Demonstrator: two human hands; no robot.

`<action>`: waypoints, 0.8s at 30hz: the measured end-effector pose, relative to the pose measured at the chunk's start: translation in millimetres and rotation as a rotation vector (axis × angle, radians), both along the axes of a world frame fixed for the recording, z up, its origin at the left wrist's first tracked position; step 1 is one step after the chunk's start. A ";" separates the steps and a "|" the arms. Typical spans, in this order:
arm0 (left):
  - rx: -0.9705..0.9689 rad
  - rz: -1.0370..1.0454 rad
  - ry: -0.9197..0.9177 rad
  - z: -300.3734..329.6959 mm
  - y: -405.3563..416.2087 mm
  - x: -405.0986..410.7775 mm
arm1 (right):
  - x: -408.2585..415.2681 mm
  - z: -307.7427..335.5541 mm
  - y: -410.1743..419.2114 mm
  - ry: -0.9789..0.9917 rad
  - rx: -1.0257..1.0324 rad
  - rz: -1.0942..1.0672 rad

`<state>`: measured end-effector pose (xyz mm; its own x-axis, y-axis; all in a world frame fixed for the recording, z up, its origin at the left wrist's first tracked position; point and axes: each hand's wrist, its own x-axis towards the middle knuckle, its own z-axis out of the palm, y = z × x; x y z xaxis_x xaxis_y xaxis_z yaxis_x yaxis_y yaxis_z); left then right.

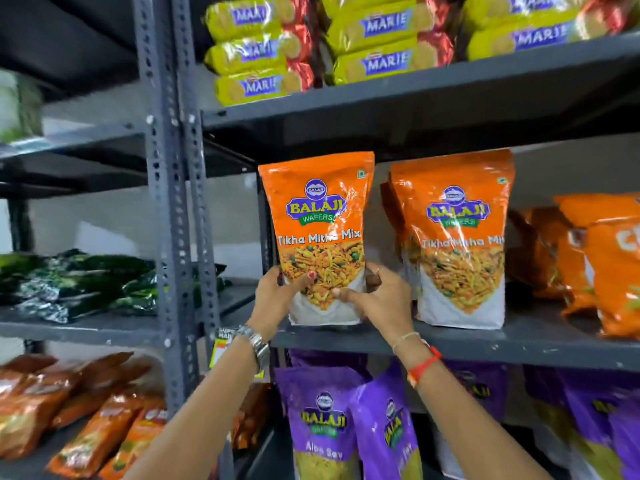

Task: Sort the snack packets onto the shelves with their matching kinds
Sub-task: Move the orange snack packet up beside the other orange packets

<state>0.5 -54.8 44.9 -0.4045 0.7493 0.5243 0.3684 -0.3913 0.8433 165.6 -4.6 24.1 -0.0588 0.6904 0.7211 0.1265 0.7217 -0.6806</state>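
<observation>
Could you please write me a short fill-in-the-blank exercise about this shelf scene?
1. Both hands hold an orange packet labelled Tikha Mitha ____.
2. The shelf above carries yellow ____ biscuit packs.
3. The packets on the shelf below are ____ in colour.
4. A watch sits on the ____ wrist.

Missing words: Mix; Marie; purple; left

both hands, left hand (281,293) and right hand (379,296), clasp the lower sides of an upright orange tikha mitha mix packet (320,216) on the grey shelf (519,344); a matching packet (460,237) stands just right of them.
</observation>
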 end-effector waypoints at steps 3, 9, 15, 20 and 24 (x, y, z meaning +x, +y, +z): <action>-0.041 0.027 -0.051 -0.7 19.7 -15.0 | -17.4 1.6 20.9 -0.031 -0.029 -0.026; -0.068 0.035 -0.053 -7.4 40.6 -30.4 | -36.9 -7.8 49.8 -0.042 -0.110 -0.018; -0.099 0.022 -0.013 -9.2 44.1 -32.4 | -39.7 -11.2 58.2 -0.051 -0.152 -0.039; -0.129 0.079 0.096 -14.5 39.4 -27.3 | -32.5 -11.4 40.0 -0.119 -0.126 -0.048; 0.118 0.313 0.157 -39.7 18.9 -14.6 | -10.7 -31.3 1.3 0.022 -0.025 -0.066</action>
